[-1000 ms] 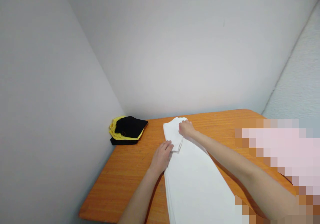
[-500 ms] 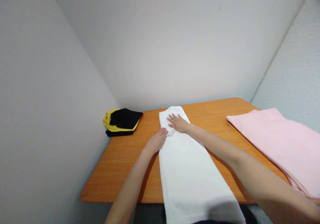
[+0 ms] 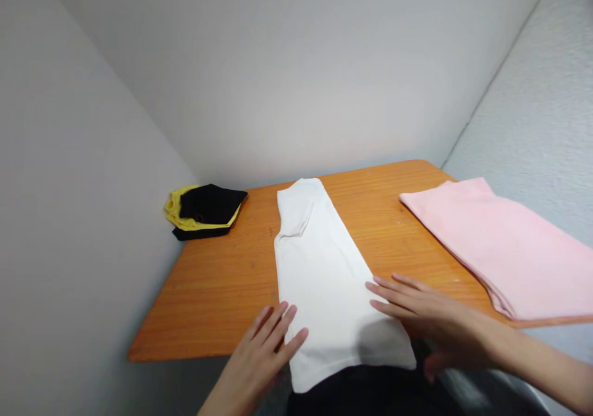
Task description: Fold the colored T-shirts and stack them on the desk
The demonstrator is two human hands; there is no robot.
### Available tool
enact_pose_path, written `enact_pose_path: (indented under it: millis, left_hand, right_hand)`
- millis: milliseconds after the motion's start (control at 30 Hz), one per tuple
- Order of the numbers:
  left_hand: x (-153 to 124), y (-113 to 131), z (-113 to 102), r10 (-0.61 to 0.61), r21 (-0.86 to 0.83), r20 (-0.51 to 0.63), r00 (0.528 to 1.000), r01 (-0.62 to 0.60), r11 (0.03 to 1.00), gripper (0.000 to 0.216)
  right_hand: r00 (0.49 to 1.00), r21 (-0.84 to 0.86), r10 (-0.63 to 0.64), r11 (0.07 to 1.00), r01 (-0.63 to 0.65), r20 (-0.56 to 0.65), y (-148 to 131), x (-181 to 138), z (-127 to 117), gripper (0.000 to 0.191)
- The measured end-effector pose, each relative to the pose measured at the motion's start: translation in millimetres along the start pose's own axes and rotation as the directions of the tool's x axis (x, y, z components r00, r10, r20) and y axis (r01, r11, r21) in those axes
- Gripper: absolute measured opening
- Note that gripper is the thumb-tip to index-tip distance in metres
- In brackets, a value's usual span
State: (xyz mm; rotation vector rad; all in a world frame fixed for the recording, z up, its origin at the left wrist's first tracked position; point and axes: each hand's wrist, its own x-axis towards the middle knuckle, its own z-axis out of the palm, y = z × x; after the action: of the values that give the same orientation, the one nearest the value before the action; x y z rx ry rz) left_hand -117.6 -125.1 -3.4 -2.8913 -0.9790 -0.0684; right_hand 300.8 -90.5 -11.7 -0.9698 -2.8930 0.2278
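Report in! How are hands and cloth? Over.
Left hand open, right hand open, both on white cloth, near end. Cloth flat on table. Nothing blocking.

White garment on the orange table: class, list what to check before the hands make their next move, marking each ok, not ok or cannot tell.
1. White garment lies flat as one long strip: ok.
2. Its whole length rests on the table: not ok, the near end hangs over the front edge.
3. Left hand open, fingers on the near left edge: ok.
4. Right hand open at the near right edge: ok; whether it presses down, cannot tell.
5. Pink cloth lies apart from the garment: ok.
6. Black and yellow pile lies apart, far left corner: ok.
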Motion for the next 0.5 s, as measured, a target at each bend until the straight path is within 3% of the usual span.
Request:
enact_pose_path:
  millis: [167,300,367,433,500]
  left_hand:
    - [4.2,14.9,28.3,-0.063,0.094,-0.205,0.977,0.083,0.992,0.064]
    - [0.2,30.4,24.6,-0.056,-0.078,-0.331,0.942,0.032,0.996,0.057]
    - [-3.7,41.9,13.2,-0.221,-0.326,-0.355,0.908,0.102,0.940,0.050]
    - [-6.6,52.7,-1.3,-0.408,-0.532,-0.351,0.843,0.179,0.828,0.035]
    - [-7.8,59.2,-15.5,-0.521,-0.615,-0.354,0.777,0.227,0.755,0.027]
  right_hand:
    - [0.978,-0.063,0.112,0.990,-0.125,-0.178,-24.9,-13.3,27.2,0.078]
    - [0.971,0.021,0.115,0.993,-0.113,-0.208,-35.5,-16.9,29.0,0.061]
    - [0.955,0.108,0.114,0.990,-0.087,-0.275,-43.4,-19.7,21.8,0.047]
    - [0.934,0.297,0.130,0.954,-0.027,-0.332,-56.6,-23.1,8.2,0.029]
    - [0.927,0.535,0.205,0.845,-0.006,-0.314,-73.6,-27.5,-8.6,0.039]
